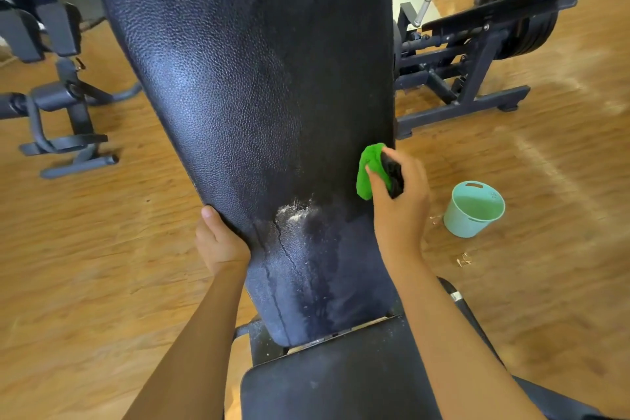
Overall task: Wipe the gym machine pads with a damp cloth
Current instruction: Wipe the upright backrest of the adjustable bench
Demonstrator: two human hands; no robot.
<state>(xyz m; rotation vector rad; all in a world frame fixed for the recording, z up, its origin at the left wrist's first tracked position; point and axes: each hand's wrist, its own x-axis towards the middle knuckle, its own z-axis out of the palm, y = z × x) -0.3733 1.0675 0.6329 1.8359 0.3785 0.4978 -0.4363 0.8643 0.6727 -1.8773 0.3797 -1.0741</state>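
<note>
1. Two hands busy: left hand (221, 242) clamps the back pad (252, 78) by its left edge.
2. The right hand (400, 204) clutches the green cloth (367, 177) at the right edge, perhaps something dark too.
3. Press flat, sweep across the whitish patch (296, 211).

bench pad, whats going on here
A person is wiping the bench's back pad. The right hand holds a green cloth at the pad's right edge, along with something black I can't identify. The left hand grips the pad's left edge. The lower pad shows wet streaks, white residue and a crack. A teal bucket stands on the floor to the right.
</note>
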